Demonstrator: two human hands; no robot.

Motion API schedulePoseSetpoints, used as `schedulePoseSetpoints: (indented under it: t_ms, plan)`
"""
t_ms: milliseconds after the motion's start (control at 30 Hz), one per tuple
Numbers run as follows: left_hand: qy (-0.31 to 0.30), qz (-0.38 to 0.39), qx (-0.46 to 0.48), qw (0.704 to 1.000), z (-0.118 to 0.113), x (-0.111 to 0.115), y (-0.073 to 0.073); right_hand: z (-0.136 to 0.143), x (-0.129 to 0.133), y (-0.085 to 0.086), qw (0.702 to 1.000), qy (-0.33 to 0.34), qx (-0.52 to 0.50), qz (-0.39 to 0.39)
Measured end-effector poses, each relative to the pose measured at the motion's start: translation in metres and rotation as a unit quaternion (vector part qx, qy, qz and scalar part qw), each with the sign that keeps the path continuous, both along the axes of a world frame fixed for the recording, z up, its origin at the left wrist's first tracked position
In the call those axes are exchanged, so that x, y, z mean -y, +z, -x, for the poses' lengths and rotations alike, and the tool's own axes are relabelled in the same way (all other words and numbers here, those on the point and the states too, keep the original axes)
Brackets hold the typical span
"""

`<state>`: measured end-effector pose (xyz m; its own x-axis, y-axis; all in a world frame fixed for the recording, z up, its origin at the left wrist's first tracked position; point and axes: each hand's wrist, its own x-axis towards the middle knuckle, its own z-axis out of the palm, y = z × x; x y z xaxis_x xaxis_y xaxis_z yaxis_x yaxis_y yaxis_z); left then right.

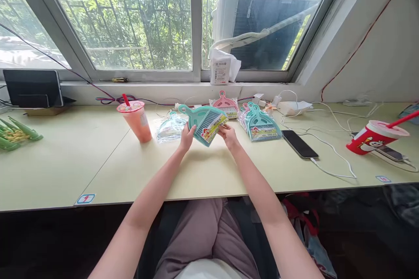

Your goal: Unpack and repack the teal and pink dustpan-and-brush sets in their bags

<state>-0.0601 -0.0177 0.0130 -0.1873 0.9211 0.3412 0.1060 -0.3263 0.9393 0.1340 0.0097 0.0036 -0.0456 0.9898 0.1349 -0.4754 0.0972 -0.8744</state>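
Between my two hands is a teal mini dustpan (200,117) with a small brush nested in it and a yellow printed label card (214,127) across its lower right. It is tilted, its looped handle pointing to the upper left. My left hand (187,136) grips the left edge. My right hand (228,135) pinches the label side at the right. Just left lies a clear plastic bag (170,128) with a teal handle showing. To the right rests a stack of teal dustpan sets (262,124), and behind stands a pink dustpan set (225,105) in clear wrap.
A pink drink cup (135,122) stands left, a red cup (373,138) with a straw right. A black phone (299,144) lies with its white cable on the desk (209,174). A tablet (34,89) stands far left. A tissue pack (221,69) sits on the sill.
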Motion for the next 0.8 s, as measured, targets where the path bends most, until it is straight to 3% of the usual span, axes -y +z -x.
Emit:
schedulePoseSetpoints:
  t_ms: [100,200,267,400,467,500,533,600,700,800]
  plan:
    - [0.048,-0.051,-0.010,0.998,0.001,0.005,0.005,-0.007,-0.005,0.001,0.992,-0.049,0.114,0.010]
    - [0.100,-0.055,-0.023,0.993,0.001,0.012,0.010,-0.023,-0.009,0.004,0.938,-0.158,0.309,0.015]
    - [0.109,-0.055,-0.025,0.992,0.002,0.015,0.013,-0.035,-0.008,0.007,0.862,-0.206,0.463,0.023]
    - [0.113,-0.056,-0.020,0.992,0.003,0.017,0.016,-0.048,0.001,0.008,0.676,-0.226,0.700,0.048]
    - [0.115,-0.057,-0.023,0.991,0.002,0.017,0.016,-0.046,0.006,0.008,0.620,-0.255,0.742,0.032]
    - [0.117,-0.060,-0.027,0.991,0.002,0.018,0.017,-0.044,0.009,0.008,0.605,-0.277,0.746,0.009]
    - [0.118,-0.063,-0.032,0.991,0.001,0.018,0.017,-0.041,0.012,0.010,0.600,-0.298,0.742,-0.026]
    - [0.118,-0.067,-0.047,0.990,-0.001,0.020,0.017,-0.033,0.017,0.014,0.617,-0.322,0.707,-0.122]
    - [0.098,-0.077,-0.091,0.988,-0.006,0.026,0.016,-0.012,0.027,0.022,0.681,-0.293,0.613,-0.274]
    - [0.046,-0.104,-0.175,0.978,-0.013,0.033,0.014,0.014,0.035,0.022,0.730,-0.243,0.541,-0.340]
